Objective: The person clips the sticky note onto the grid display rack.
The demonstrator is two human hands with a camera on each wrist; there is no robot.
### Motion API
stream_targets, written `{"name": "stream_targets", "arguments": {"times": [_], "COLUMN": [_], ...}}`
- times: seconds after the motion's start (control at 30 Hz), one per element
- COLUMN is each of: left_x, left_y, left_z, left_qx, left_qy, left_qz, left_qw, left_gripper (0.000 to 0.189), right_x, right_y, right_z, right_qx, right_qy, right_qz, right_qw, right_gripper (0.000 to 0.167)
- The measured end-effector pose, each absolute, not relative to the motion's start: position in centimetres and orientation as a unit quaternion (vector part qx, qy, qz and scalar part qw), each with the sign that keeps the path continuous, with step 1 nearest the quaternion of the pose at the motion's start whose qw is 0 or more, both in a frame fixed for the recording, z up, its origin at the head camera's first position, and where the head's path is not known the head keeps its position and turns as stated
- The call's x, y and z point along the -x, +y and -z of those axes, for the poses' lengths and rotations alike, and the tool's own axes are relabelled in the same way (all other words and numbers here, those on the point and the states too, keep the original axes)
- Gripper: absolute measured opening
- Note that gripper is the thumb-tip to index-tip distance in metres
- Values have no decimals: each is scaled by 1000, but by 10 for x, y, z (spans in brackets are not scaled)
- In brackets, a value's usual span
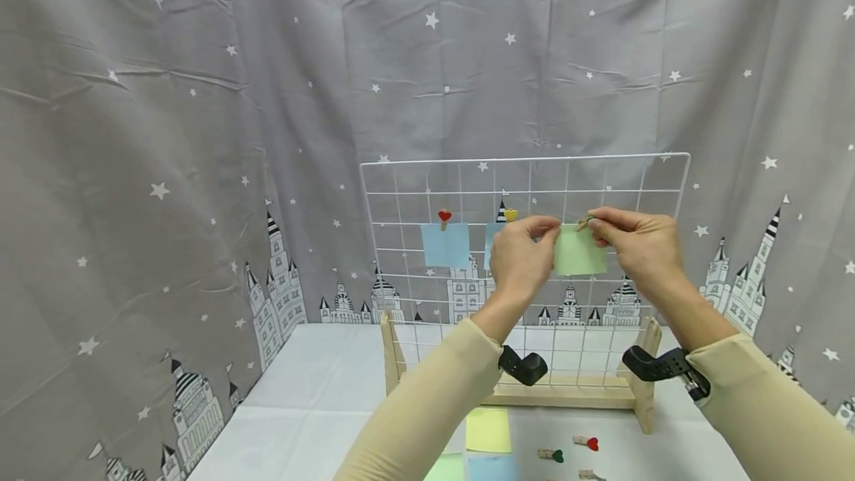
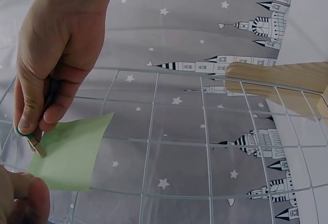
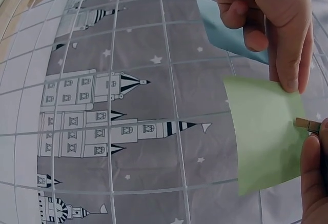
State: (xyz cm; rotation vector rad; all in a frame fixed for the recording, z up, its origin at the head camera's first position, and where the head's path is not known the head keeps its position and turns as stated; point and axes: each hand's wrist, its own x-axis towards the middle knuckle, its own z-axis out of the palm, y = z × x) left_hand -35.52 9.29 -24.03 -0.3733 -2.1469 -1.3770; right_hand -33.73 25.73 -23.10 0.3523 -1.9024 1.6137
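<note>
A light green square note (image 1: 580, 252) is up against the white wire grid (image 1: 461, 162). My left hand (image 1: 521, 258) pinches its upper left corner between thumb and fingers. At the note's top edge, my right hand (image 1: 644, 247) pinches a small wooden clothespin (image 2: 37, 147) with a green piece on its end. The pin's wooden tips overlap the note in both wrist views. Left of my hands, a blue note (image 1: 446, 245) hangs under a red heart clothespin (image 1: 444, 218). A second blue note (image 1: 491, 237) under a yellow clothespin (image 1: 510, 214) is partly hidden by my left hand.
A wooden stand (image 1: 561, 394) holds the grid on the white table (image 1: 314, 377). In front lie a yellow note (image 1: 488, 430), a blue note (image 1: 493, 468), a green note (image 1: 446, 468) and several clothespins, one with a green heart (image 1: 557, 456). Behind hangs a grey curtain (image 1: 427, 80).
</note>
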Motion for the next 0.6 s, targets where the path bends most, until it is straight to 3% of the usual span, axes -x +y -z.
{"name": "stream_targets", "arguments": {"times": [0.43,0.6], "left_x": [355,355], "left_y": [93,92], "left_z": [239,240], "left_qx": [138,139], "left_qy": [-805,-803], "left_qz": [503,506], "left_qw": [283,283], "left_gripper": [11,11], "right_x": [334,333], "right_y": [254,252], "right_z": [230,228], "right_qx": [-111,-112], "right_qy": [-756,-781], "right_qz": [-564,-522], "right_qw": [313,324], "right_gripper": [30,26]}}
